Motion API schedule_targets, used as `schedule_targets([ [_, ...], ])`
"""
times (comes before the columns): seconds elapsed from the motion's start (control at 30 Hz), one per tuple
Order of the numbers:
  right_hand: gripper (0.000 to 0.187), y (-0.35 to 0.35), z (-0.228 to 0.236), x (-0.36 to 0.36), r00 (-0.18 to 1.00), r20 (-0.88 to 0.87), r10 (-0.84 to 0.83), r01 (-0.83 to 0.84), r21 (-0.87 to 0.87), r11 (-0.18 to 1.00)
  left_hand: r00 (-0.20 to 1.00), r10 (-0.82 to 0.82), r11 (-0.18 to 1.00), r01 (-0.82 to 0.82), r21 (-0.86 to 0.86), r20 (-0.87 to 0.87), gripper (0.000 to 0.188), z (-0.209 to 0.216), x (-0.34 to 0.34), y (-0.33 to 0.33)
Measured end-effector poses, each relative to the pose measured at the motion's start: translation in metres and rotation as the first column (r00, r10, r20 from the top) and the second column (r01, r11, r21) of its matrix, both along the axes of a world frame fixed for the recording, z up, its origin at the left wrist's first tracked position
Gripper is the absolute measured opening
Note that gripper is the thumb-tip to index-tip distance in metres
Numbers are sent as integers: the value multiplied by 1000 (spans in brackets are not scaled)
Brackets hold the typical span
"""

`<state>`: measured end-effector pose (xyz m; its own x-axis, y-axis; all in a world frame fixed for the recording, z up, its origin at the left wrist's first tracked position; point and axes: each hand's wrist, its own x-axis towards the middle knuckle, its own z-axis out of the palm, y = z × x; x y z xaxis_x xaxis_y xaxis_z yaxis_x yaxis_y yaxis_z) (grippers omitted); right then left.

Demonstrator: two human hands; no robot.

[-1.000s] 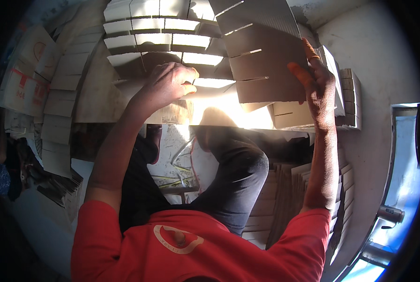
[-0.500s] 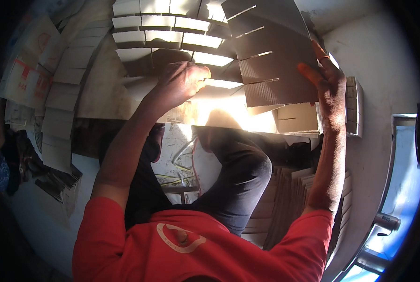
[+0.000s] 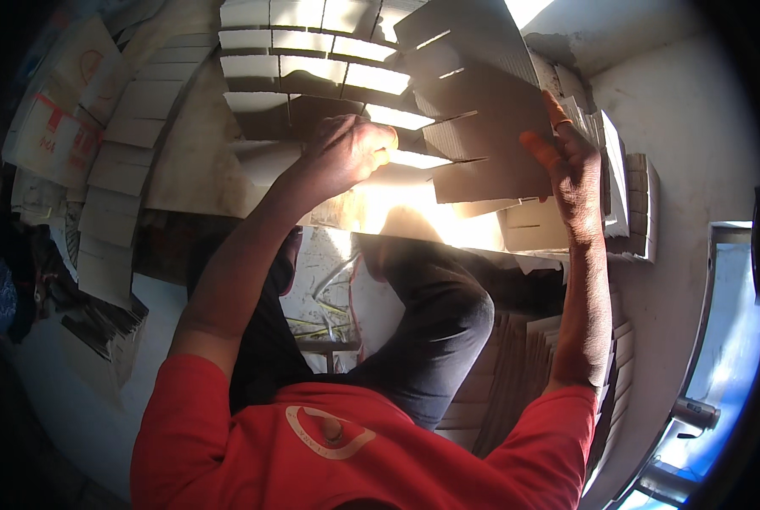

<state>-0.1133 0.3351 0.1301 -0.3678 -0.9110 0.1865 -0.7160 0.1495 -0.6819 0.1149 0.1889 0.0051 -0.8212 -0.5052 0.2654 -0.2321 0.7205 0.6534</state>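
Observation:
My right hand [image 3: 574, 170], with orange coverings on its fingers, grips the right edge of a brown cardboard sheet [image 3: 495, 110]. Slots are cut into that sheet's left side, and it is tilted over several parallel cardboard strips. These upright strips [image 3: 257, 103] also have slots and stand in rows on the left. My left hand [image 3: 346, 155] is closed at the near strip [image 3: 265, 160], its orange-covered fingertip next to the strip's sunlit part. The sheet's left edge meets or overlaps the strips' right ends; how deep the slots sit on them, I cannot tell.
A row of overlapping cardboard pieces [image 3: 125, 174] runs down the left, beside a white printed carton [image 3: 65, 136]. More stacked cardboard stands at the right [image 3: 639, 204] and by my right leg [image 3: 512, 374]. Strong sunlight falls on the board [image 3: 201, 187] under the strips.
The slotted sheet and my right hand have moved left and slightly nearer, over the strips' ends. My left hand and the strips have shifted a little right. More stacked cardboard shows at the right.

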Motion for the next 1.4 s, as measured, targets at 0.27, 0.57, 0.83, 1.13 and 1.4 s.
schedule_targets([
  [0.27,58,-16,3,10,999,21,40,-43,158,986,996,27,1000,-28,-12,-83,10,0,-2,2],
  [0.57,62,-42,-11,27,990,32,134,-136,375,917,993,36,999,-40,-29,-113,5,4,-4,3],
  [0.83,81,-53,9,33,958,-70,277,-182,598,781,961,79,993,-99,-63,-266,10,-11,0,2],
  [1.13,92,-23,-65,44,815,-390,429,-124,605,787,988,73,997,-78,-30,-136,8,-3,-4,1],
  [1.4,47,72,-84,-93,393,-860,-326,512,-90,854,974,102,978,-135,-157,-200,28,19,16,4],
])
